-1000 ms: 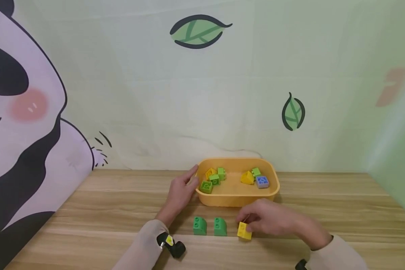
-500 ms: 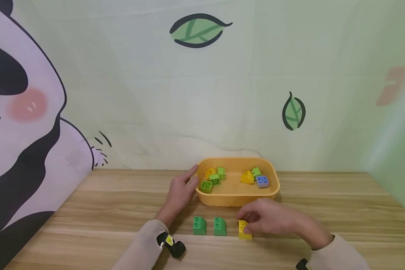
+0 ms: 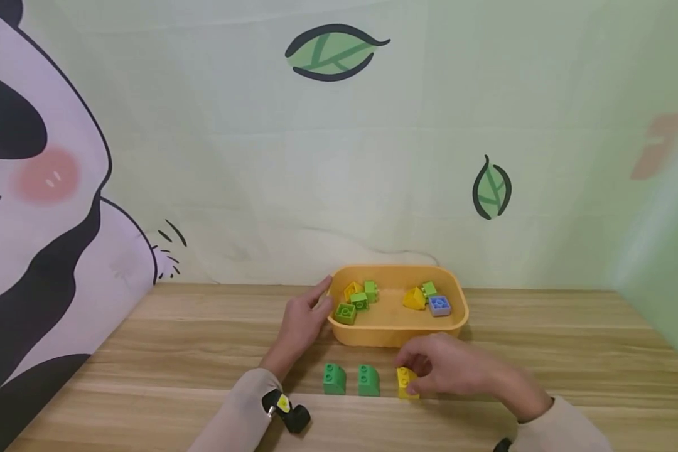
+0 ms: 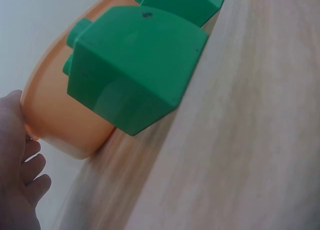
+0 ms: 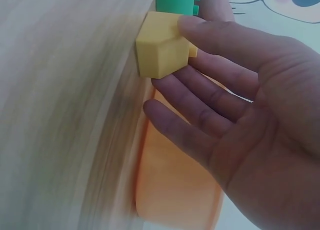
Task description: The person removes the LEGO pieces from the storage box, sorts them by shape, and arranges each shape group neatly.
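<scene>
My right hand (image 3: 449, 364) pinches a yellow toy building block (image 3: 405, 382) between thumb and fingers, low over the wood table. In the right wrist view the block (image 5: 162, 45) shows a slanted face, with the thumb on one side and the other fingers spread below. Left of it, two green curved building blocks (image 3: 334, 378) stand upright, studs up; the second green block (image 3: 368, 380) is nearer the yellow one. My left hand (image 3: 302, 323) touches the left end of an orange-yellow tray (image 3: 395, 337), its index finger and thumb against the rim; the other fingers curl loosely beside the wall (image 4: 32, 170).
Inside the tray lie several small blocks: green ones (image 3: 346, 313) and a yellow one on the left, and a yellow wedge (image 3: 414, 298), a green one and a lilac block (image 3: 439, 305) on the right. A printed cloth wall (image 3: 231, 157) rises behind the table (image 3: 542, 351).
The yellow block has turned from tilted to nearly square beside the green blocks, then shifted slightly left with my right hand. My left hand and the tray have stayed put.
</scene>
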Demonstrator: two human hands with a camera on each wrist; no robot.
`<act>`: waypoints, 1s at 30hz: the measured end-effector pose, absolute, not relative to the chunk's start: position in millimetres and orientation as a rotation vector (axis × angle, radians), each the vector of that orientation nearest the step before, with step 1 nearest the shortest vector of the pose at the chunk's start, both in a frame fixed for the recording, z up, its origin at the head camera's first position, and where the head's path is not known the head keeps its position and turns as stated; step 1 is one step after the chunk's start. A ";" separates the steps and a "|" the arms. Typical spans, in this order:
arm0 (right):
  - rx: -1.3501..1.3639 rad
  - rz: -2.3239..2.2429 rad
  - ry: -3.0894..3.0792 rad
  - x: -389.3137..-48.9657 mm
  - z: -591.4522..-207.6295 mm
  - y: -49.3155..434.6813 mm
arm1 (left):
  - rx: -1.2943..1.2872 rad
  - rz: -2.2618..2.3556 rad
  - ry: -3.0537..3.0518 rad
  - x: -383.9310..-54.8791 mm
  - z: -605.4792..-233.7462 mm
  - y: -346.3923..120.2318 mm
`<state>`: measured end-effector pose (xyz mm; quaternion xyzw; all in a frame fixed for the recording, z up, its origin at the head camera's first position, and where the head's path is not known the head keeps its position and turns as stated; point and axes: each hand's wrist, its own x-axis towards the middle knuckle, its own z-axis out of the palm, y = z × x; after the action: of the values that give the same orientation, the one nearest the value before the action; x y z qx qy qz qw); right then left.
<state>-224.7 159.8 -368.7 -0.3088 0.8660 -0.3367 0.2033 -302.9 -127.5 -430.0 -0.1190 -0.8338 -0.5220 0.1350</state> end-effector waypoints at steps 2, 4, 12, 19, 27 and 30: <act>-0.862 -0.946 2.421 -225.0 -369.4 159.2 | -0.345 -1.512 -2.415 -302.6 -429.8 -127.4; -0.856 -0.955 2.421 -225.2 -370.1 158.7 | -0.346 -1.514 -2.413 -302.5 -429.8 -127.4; -0.856 -0.983 2.417 -226.1 -371.4 158.4 | -0.353 -1.510 -2.413 -302.5 -430.2 -128.1; -0.868 -0.982 2.428 -226.2 -372.1 158.2 | -0.354 -1.510 -2.412 -302.7 -430.6 -128.0; -0.877 -0.980 2.438 -224.2 -371.3 157.7 | -0.355 -1.506 -2.409 -303.1 -430.7 -128.4; -0.886 -0.980 2.437 -224.1 -371.4 157.9 | -0.354 -1.500 -2.410 -303.6 -431.0 -128.4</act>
<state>-224.1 157.9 -371.4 -0.3143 0.8642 -0.3475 0.1835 -303.6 -128.4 -431.0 -0.1224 -0.8341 -0.5192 0.1402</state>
